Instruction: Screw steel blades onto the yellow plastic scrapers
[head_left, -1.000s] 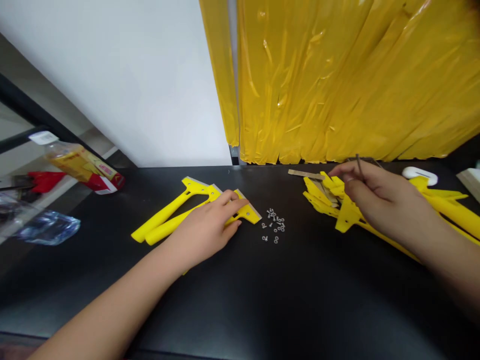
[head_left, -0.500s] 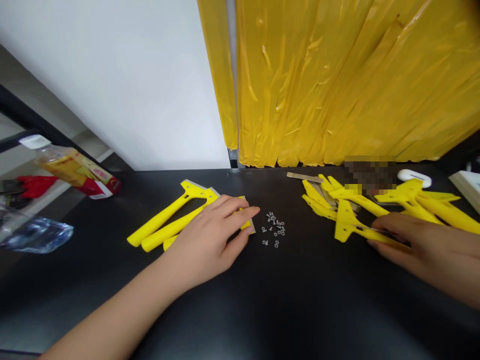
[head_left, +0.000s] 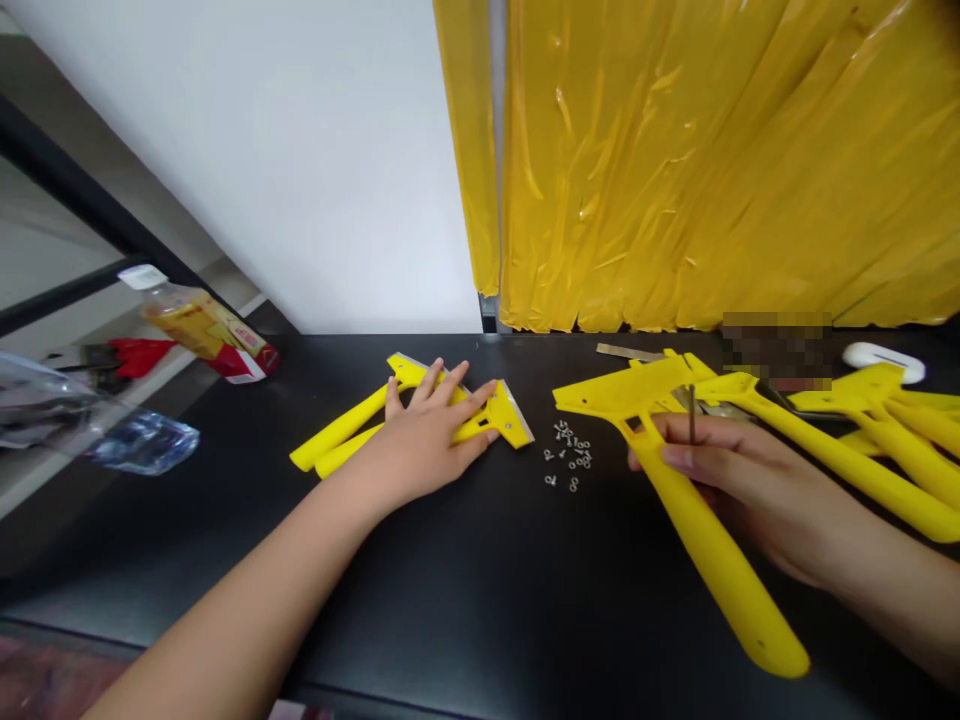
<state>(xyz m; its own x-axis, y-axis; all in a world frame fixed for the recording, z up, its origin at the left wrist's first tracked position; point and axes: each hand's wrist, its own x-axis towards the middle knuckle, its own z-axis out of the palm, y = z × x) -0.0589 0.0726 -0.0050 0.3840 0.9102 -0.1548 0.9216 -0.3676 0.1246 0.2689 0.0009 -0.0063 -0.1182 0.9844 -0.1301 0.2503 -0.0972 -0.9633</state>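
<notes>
My left hand (head_left: 431,435) lies with fingers spread over a group of yellow scrapers at the left. One assembled scraper (head_left: 512,422) shows a blade edge and a screw beside my fingertips; another scraper (head_left: 341,430) points down-left. My right hand (head_left: 739,480) grips a yellow scraper handle (head_left: 697,530), raised above the table, with its wide head toward the left and no blade visible on it. A thin dark metal rod (head_left: 691,415) sticks up from the same hand; its lower end is hidden. Between the hands lies a small pile of screws and nuts (head_left: 568,455).
More yellow scraper handles (head_left: 862,395) are heaped at the right, with metal strips (head_left: 626,351) behind. A white case (head_left: 885,361) sits at the back right. At the left are a drink bottle (head_left: 210,325) and a clear plastic bottle (head_left: 142,435). Yellow sheeting (head_left: 675,170) hangs behind.
My right hand has lifted a yellow scraper handle from the heap and brought it left, toward the screws. My left hand's fingers have spread over the scrapers. The view has shifted slightly.
</notes>
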